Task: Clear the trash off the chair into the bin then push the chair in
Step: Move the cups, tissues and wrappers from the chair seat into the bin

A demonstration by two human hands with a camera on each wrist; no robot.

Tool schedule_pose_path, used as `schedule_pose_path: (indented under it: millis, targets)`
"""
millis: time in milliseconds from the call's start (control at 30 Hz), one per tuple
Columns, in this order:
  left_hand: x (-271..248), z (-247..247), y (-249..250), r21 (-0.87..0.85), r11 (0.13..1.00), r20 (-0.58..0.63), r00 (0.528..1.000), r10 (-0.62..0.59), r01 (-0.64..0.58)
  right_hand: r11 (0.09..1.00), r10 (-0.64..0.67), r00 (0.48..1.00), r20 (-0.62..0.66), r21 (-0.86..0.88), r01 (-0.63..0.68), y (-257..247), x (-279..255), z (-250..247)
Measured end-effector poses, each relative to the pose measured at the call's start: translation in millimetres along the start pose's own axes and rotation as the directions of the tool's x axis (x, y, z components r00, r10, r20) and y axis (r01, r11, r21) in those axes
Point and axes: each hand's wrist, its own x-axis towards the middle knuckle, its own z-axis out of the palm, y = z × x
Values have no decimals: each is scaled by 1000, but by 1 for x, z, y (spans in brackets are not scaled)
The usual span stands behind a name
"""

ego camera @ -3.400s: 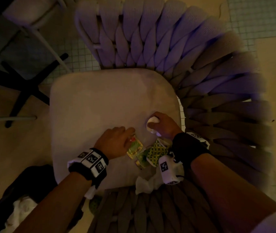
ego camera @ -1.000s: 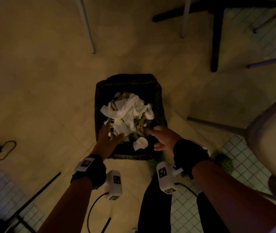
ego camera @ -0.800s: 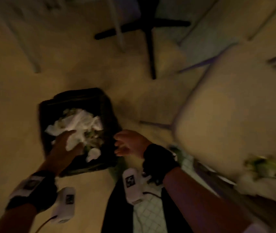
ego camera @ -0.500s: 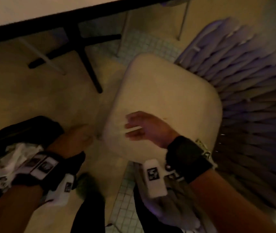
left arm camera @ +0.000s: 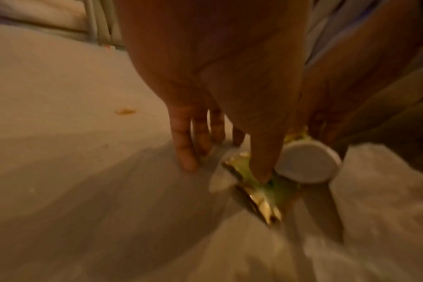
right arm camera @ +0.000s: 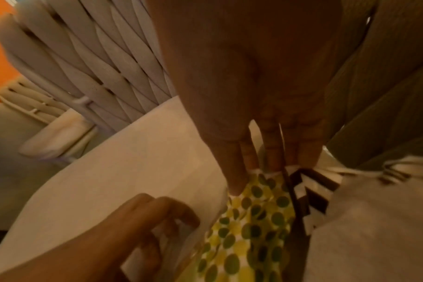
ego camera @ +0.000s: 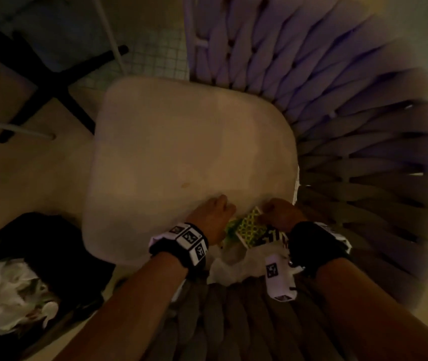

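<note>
The chair's beige seat cushion (ego camera: 181,152) fills the head view. Trash lies at its near right corner: a yellow-green dotted wrapper (ego camera: 249,227) (right arm camera: 254,219), a green-gold wrapper (ego camera: 229,227) (left arm camera: 261,192), a black-and-white striped piece (right arm camera: 311,190) and crumpled white paper (ego camera: 231,267) (right arm camera: 374,229). My left hand (ego camera: 215,212) (left arm camera: 226,169) has its fingertips on the cushion and its thumb pressing the green-gold wrapper, next to a white round cup base (left arm camera: 307,162). My right hand (ego camera: 280,212) (right arm camera: 266,171) touches the dotted wrapper's far edge with straight fingers. The black bin (ego camera: 59,243) stands at lower left, holding white paper.
The woven backrest (ego camera: 338,100) curves round the seat's far and right sides. A black cross-shaped table base (ego camera: 59,82) and white legs (ego camera: 111,35) stand on the floor to the left. A small orange crumb (left arm camera: 124,111) lies on the cushion.
Both hands have left the bin and come back to the trash at the seat's near right corner. The head view swung from bin to chair.
</note>
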Motion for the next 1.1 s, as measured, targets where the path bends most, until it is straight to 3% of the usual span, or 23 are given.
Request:
schedule_pose_path:
  millis: [133,333,500,667,767,867,1033,1100]
  targets:
    - [7,17,5,56,998,-79,997,-22,26,999,-42,999,24,-6,42,0,7,1]
    - [15,16,15,106,994,-116,993,-4,17,961,-9,1000,27,275,1,16,11,-14]
    - [14,14,9,-29,997,-151,986,71,-77,775,134,984,119,606,-179,24,10,-26]
    - [6,13,-1,-70,993,-142,986,85,-96,633,90,991,103,762,-137,27,6,-32]
    - [5,20,0,56,984,-103,979,177,-172,582,69,993,98,804,-119,30,9,-32]
    - [4,21,8,182,973,-35,988,148,-139,585,45,995,92,805,-101,28,9,-31]
    - [1,24,11,368,889,-70,945,318,-272,580,34,996,83,810,-87,27,5,-29]
    - [-2,23,8,386,873,-137,917,375,-299,575,30,996,80,814,-83,28,4,-29]
